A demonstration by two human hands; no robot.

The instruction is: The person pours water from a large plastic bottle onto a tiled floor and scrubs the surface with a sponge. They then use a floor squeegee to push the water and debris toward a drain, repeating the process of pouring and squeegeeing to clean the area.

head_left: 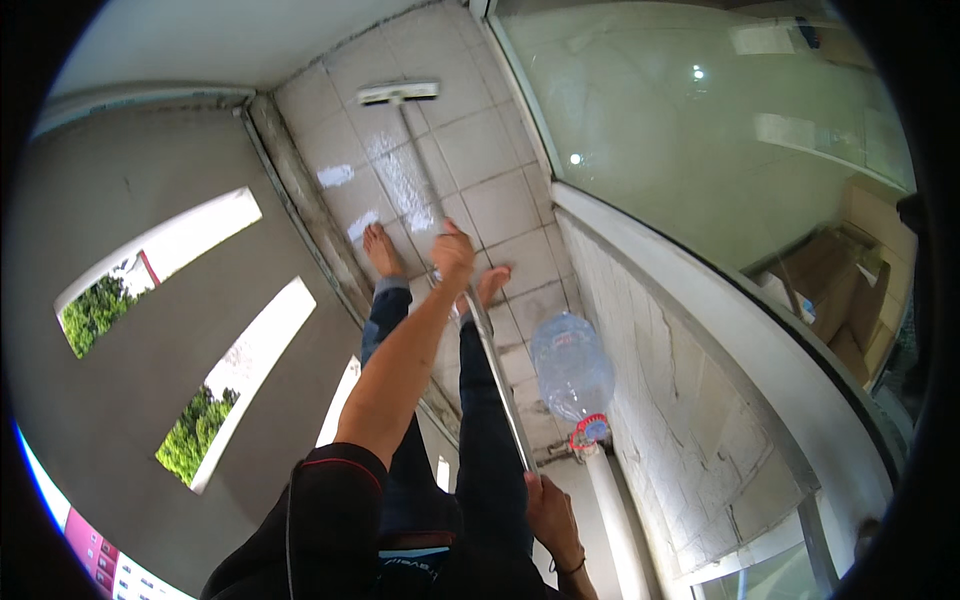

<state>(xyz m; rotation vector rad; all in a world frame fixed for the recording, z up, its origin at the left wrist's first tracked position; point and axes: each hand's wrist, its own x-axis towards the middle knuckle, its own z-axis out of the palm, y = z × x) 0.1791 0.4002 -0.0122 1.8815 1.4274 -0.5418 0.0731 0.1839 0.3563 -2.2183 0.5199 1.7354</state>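
A mop (502,382) with a long metal pole runs from beside my right hip out across the tiles. Its flat, bar-shaped white head (398,92) rests on the far floor, with a dark edge. My left hand (455,252) is closed around the pole partway along, thumb pointing up the shaft. Lower down, my right hand (553,515) grips the pole near its end; a thin dark band circles that wrist. White wet patches (405,185) lie on the tiles beside the shaft. What edge the head has underneath cannot be made out.
My bare feet (383,250) stand on the tiled floor (495,205). A large clear water jug (572,368) lies by the right wall, next to a white pipe (617,520). A grey parapet (150,240) with slots is on the left, a glass window (690,130) on the right.
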